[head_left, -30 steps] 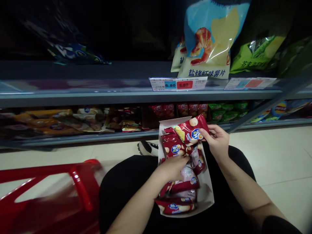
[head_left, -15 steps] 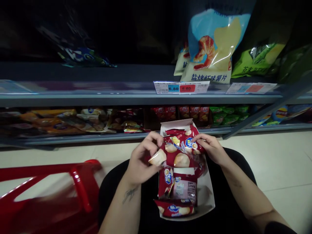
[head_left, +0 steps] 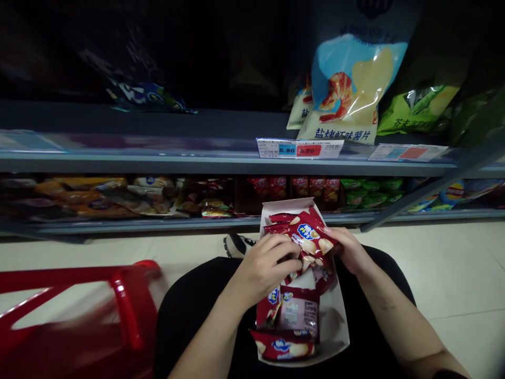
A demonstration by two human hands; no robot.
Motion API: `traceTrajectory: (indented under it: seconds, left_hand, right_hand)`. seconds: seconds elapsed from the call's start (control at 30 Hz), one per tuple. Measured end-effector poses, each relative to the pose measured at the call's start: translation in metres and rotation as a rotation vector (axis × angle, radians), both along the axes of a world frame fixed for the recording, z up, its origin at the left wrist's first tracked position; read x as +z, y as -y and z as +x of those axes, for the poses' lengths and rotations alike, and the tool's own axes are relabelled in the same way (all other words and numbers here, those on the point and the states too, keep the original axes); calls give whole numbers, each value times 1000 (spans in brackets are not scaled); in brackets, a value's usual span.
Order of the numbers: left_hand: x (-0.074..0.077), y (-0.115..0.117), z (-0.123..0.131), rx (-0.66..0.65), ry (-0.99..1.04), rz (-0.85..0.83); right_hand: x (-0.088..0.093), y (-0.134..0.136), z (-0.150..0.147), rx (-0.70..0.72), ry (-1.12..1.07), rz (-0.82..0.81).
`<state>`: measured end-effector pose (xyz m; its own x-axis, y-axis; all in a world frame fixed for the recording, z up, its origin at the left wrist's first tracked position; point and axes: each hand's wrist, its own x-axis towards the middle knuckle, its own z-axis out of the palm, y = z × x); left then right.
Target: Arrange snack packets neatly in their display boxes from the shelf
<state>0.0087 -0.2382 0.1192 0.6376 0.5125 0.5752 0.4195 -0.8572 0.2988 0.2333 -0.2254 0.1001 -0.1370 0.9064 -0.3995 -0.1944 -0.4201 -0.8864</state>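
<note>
A white open cardboard box [head_left: 335,326] rests on my lap, holding several red snack packets with pale round biscuits or puffs printed on them. My left hand [head_left: 270,266] lies over the middle of the box, its fingers curled onto the lower left part of the upper red snack packet [head_left: 310,239]. At that packet's right edge, my right hand [head_left: 349,250] pinches it between thumb and fingers. Lower in the box sit a packet with its pale label side up [head_left: 298,313] and another red packet [head_left: 284,346] across the near end. My left fingertips are partly hidden.
Ahead runs a grey store shelf [head_left: 221,166] with a large shrimp chip bag [head_left: 351,84] and a price tag [head_left: 300,149]. Bagged snacks line the lower shelf [head_left: 94,195]. A red plastic basket or cart [head_left: 130,310] stands at my left. A shoe [head_left: 239,245] shows beyond my knee.
My left hand has moved right and turned palm-down over the packets. The upper packet has shifted and tilted, with its logo higher. My right hand stays at its right edge.
</note>
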Motion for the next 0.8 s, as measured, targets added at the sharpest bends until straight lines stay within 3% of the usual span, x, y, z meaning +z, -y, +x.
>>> traceTrajectory:
  seconds: [0.17,0.23,0.33,0.37,0.47,0.53,0.67,0.8]
  left_hand:
    - [9,11,6,47,-73,213]
    - [15,17,6,51,-105,184]
    - [19,19,1,32,7,-47]
    - [18,17,-2,88,107,-128]
    - [8,7,-14,438,375,-346]
    - [-2,-1,-19,560,382,-539]
    - [-13,-8,-24,429,363,-838]
    - [-4,-10,-35,307,231,-864]
  right_hand:
    - [-6,-7,5,28,72,92]
    - [-9,-9,6,37,108,136]
    - [-10,-11,8,111,190,279]
    - [-10,-10,8,126,227,339]
    - [-7,-8,7,117,326,468]
    - [-5,-7,6,104,361,501]
    - [-6,-5,4,81,400,525]
    - [-8,-6,3,49,467,577]
